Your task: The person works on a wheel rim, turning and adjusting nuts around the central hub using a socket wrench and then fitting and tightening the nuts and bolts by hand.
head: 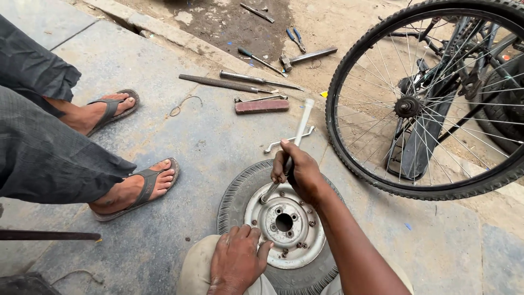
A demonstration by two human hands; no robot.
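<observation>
Two hands: right hand (299,172) clenched around stiff steel cross wrench (289,147), left hand (236,259) spread flat, steadying heavy small wheel (284,223) by its rim.

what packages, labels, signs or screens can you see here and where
None in view: no package, label, sign or screen.
Flat red-brown block: on the ground among the tools, rectangular, unmarked as far as can be seen.
Small yellow scrap: beside the bicycle wheel, too small to tell.
</observation>
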